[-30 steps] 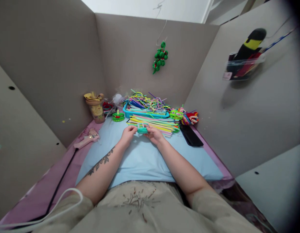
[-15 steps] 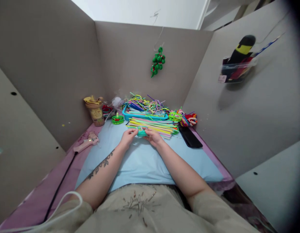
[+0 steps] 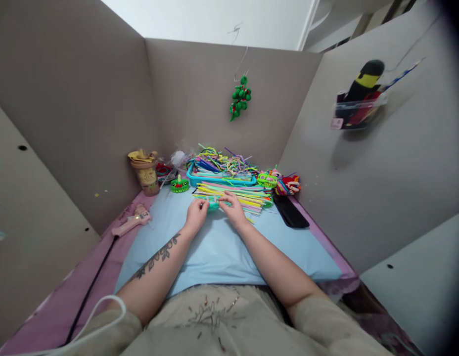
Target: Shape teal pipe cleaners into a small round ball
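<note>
A small teal piece [image 3: 213,203], apparently made of bent pipe cleaners, is held between my two hands just above the blue sheet. My left hand [image 3: 197,213] pinches its left end between thumb and fingers. At the other end, the fingertips of my right hand [image 3: 232,209] close on the piece, with the fingers partly bent. The exact grip points are too small to make out. Right behind my hands lies a spread of straight pastel pipe cleaners [image 3: 237,192]. A blue tray [image 3: 222,181] heaped with more pipe cleaners stands behind these.
To the left are a pink glue gun [image 3: 132,223] with a black cord, a lidded cup [image 3: 146,175] and a green pipe-cleaner figure [image 3: 179,185]. At the right lie a black phone-like slab [image 3: 291,211] and a multicoloured bundle [image 3: 288,185]. Grey panels [image 3: 200,89] enclose three sides.
My right hand has lifted its fingers and shifted its hold on the teal piece. My left hand has turned slightly, its fingers more curled. The view has tilted a little.
</note>
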`<state>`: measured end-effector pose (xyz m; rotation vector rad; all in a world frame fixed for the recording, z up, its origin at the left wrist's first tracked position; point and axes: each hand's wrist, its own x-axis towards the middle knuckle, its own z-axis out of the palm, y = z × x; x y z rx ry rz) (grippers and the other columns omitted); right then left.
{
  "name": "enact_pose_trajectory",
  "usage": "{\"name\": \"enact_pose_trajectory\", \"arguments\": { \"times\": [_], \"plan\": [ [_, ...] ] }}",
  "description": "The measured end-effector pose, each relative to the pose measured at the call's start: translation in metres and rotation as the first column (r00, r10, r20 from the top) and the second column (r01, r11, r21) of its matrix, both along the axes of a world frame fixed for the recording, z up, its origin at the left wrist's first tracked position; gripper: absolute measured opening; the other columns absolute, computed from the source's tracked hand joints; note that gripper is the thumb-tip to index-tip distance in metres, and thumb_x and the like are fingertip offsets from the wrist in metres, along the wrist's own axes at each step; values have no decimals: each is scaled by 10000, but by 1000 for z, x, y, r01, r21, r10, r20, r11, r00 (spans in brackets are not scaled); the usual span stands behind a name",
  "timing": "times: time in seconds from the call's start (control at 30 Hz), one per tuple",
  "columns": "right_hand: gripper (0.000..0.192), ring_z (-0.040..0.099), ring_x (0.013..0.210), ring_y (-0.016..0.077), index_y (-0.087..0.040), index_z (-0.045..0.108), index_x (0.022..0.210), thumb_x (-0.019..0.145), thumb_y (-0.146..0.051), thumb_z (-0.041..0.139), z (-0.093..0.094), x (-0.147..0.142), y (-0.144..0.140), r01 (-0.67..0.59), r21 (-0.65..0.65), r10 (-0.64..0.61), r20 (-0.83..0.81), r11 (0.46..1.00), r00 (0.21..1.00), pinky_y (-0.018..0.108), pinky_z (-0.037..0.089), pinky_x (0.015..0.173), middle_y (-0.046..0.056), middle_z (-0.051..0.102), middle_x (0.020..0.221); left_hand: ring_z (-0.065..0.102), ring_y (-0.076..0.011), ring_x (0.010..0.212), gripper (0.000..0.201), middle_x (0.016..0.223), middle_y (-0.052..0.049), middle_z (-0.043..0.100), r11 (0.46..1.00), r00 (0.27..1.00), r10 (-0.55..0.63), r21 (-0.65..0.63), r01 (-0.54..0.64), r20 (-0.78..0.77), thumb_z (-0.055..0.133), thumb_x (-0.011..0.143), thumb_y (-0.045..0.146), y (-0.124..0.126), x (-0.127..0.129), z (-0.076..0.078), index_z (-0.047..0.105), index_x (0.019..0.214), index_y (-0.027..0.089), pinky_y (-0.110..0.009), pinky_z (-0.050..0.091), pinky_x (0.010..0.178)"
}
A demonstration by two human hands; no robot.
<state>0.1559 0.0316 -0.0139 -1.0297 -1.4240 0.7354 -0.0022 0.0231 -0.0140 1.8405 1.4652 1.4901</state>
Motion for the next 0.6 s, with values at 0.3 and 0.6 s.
{"name": "enact_pose_trajectory", "arguments": {
  "times": [0.3,0.6],
  "plan": [
    [149,461,1188,232,-191,611,612,692,-316,618,1,-3,-3,-25,-14,26,121,1000,992,364,297,1021,86,541,1205,528,-138,689,208,674,-18,566,997,995,-70,29,72,-65,517,803,260,-7,5,3,588,634,162,-241,414,653],
    [176,412,1243,252,-206,647,705,662,-376,668,-7,-1,4,-142,-36,142,9,989,990,377,268,1038,75,521,1264,534,-137,659,226,647,-17,590,997,999,-53,-52,53,-1,525,785,299,-4,3,3,605,632,154,-239,408,636]
  ]
}}
